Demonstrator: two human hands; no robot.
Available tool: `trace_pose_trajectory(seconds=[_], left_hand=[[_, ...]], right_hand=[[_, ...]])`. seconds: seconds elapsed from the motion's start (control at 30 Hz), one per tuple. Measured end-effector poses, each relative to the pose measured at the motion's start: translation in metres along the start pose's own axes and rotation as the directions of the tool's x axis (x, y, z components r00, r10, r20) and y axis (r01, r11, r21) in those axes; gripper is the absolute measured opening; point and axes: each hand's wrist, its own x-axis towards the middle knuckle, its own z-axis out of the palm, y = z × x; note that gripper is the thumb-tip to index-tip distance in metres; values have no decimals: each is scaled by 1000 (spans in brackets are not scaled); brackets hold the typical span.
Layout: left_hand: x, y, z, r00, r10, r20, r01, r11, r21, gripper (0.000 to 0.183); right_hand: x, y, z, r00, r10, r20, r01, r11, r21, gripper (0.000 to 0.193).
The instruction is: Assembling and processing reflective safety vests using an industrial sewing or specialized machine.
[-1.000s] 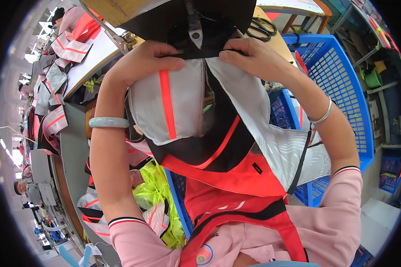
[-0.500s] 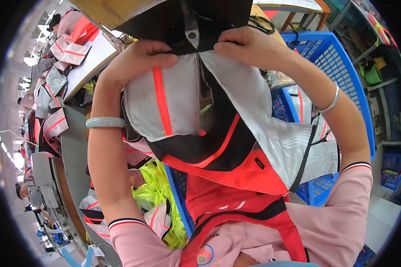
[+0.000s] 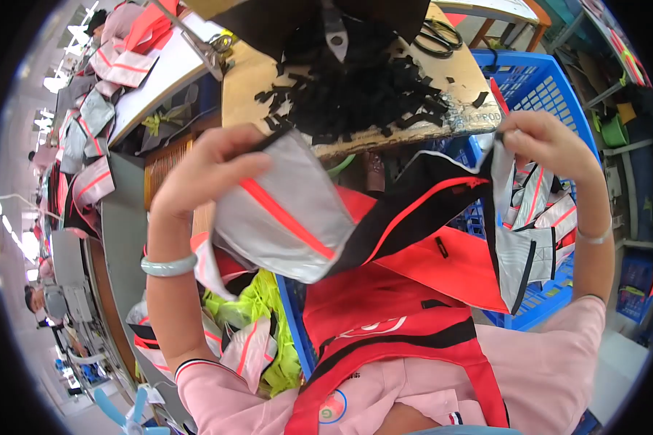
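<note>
A sewn fabric piece [image 3: 294, 228] hangs between my hands, with silver-grey panels, a black middle, orange-red strips and a red panel on the lower right. My left hand [image 3: 214, 170] pinches the upper edge of its left grey panel, thumb on top. The raised right-hand end of the piece is gripped at the top by my right hand [image 3: 540, 141], whose fingers are curled over the edge. The piece sags between them, above my red apron [image 3: 392, 330]. Beyond it stands a black machine with a metal lever [image 3: 335, 36], over a wooden board [image 3: 254, 72].
Small black scraps [image 3: 348, 94] are heaped on the board. Black-handled scissors [image 3: 439, 40] lie at its far right. A blue basket [image 3: 551, 90] with grey pieces stands on the right. Yellow-green fabric [image 3: 268, 304] and more pieces lie low on the left. A blue fan [image 3: 123, 413] is nearby.
Both hands have moved apart and back from the machine, spreading the fabric piece between them. The board and its black scraps have come into sight.
</note>
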Motion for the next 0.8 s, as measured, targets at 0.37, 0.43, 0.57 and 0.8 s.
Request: trace_pose_trajectory(seconds=[0.37, 0.43, 0.57, 0.8], left_hand=[[45, 27, 114, 947, 137, 292, -213, 945, 249, 34], [51, 18, 120, 948, 149, 281, -211, 956, 202, 36], [37, -25, 125, 961, 216, 173, -199, 974, -110, 43], [-22, -16, 124, 981, 173, -89, -160, 977, 143, 28]], right_hand=[[26, -97, 188, 693, -706, 141, 574, 423, -702, 16], [29, -95, 190, 736, -653, 177, 513, 369, -775, 17], [26, -82, 176, 786, -606, 125, 534, 563, -631, 12], [14, -63, 126, 912, -395, -114, 357, 899, -255, 18]])
